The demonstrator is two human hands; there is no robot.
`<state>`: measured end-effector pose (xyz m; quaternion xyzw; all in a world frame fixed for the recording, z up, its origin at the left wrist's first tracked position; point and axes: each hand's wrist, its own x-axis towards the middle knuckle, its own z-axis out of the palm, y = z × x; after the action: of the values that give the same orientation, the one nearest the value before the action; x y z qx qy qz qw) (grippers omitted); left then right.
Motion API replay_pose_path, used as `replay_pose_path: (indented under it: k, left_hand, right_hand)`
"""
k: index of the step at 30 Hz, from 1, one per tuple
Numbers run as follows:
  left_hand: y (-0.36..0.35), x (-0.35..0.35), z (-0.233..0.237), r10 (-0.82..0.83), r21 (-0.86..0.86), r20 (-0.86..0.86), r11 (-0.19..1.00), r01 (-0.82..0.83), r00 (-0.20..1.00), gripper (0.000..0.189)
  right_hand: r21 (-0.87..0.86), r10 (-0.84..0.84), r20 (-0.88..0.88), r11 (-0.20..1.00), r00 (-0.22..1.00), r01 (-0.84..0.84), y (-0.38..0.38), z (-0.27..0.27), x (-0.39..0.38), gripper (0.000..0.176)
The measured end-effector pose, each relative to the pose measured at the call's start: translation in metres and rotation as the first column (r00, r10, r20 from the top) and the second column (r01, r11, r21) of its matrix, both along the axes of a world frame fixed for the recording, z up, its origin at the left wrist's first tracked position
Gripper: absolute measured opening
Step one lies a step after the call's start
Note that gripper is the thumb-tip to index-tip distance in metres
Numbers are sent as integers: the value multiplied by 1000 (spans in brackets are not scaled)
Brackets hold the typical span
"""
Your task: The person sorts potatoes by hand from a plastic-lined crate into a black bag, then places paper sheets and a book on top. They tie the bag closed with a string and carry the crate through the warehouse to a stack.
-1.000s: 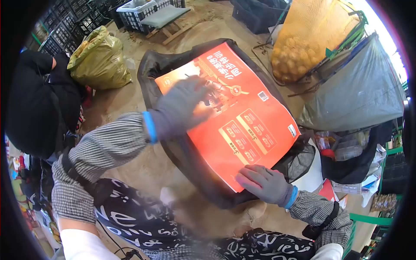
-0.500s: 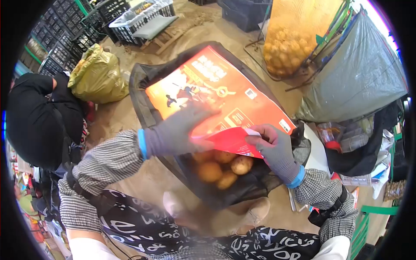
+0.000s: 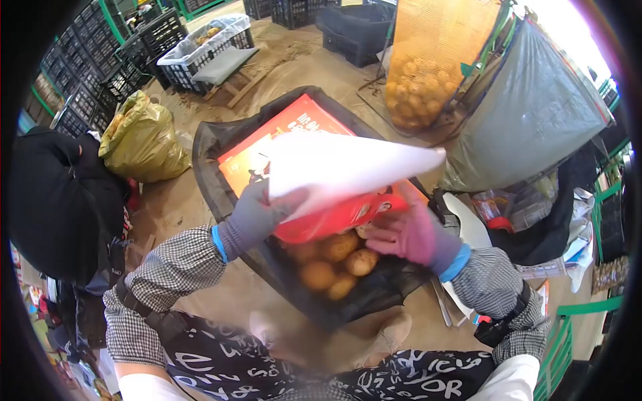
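My left hand [image 3: 257, 217], in a grey glove with a blue cuff, grips the left edge of a red printed sheet. The lifted sheet [image 3: 334, 164] is bent over, so its white back faces up and its red face shows below. My right hand [image 3: 418, 234], gloved too, is open under the sheet's right side, its fingers stretched toward the potatoes. Several potatoes [image 3: 362, 262] lie just below the sheet in a black cloth-lined container [image 3: 212, 150]. More red and orange printed sheets [image 3: 309, 115] lie flat behind the raised one.
A yellow bag [image 3: 142, 140] stands at left beside a person in black [image 3: 63, 200]. Behind are a lined crate [image 3: 200, 57] and a dark tub [image 3: 354, 33]. An orange mesh sack of potatoes [image 3: 418, 87] and a grey plastic sheet [image 3: 528, 113] hang at right.
The sheet has been raised and turned over, showing its white back. My right hand has let go of its edge and opened. My left hand has moved left and down. The view has shifted.
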<state>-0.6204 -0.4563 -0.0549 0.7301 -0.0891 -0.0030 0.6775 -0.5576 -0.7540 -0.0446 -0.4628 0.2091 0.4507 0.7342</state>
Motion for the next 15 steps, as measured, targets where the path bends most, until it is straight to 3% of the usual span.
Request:
replay_pose_path:
  k: [2, 4, 5, 6, 7, 10, 11, 12, 13, 15]
  left_hand:
    - [6, 2, -12, 145, -79, 78, 987, -139, 986, 35]
    - [14, 6, -16, 312, -116, 101, 947, -301, 944, 36]
    - [16, 7, -10, 358, -191, 129, 924, -331, 925, 34]
    - [17, 9, 2, 405, -267, 152, 895, -357, 902, 33]
    - [17, 11, 12, 453, -342, 174, 860, -378, 874, 32]
    - [28, 17, 22, 555, -331, 478, 832, -445, 681, 28]
    - [38, 18, 13, 612, -365, 489, 791, -492, 622, 28]
    - [48, 16, 13, 617, -322, 537, 781, -535, 576, 28]
    - [55, 16, 16, 611, -291, 586, 771, -566, 532, 28]
    - [58, 22, 39, 604, -288, 684, 739, -609, 409, 36]
  right_hand:
    - [235, 76, 51, 968, 996, -85, -4, -3, -13, 87]
    - [336, 49, 3, 941, 999, -47, -1, -12, -19, 69]
    - [91, 219, 395, 957, 892, -275, -16, -52, -13, 63]
    - [-223, 426, 667, 897, 612, -381, -43, -113, 0, 56]
    - [-238, 367, 671, 929, 644, -282, -42, -87, -6, 50]
    - [-301, 184, 725, 951, 663, 65, -39, -2, -22, 37]
    - [-446, 264, 631, 893, 730, 63, -47, 44, -20, 36]
    - [-472, 306, 693, 877, 653, 90, -76, 50, -7, 37]
    - [-300, 147, 779, 941, 609, 157, -108, 42, 6, 35]
    - [-189, -135, 692, 915, 709, 358, -173, 54, 3, 29]
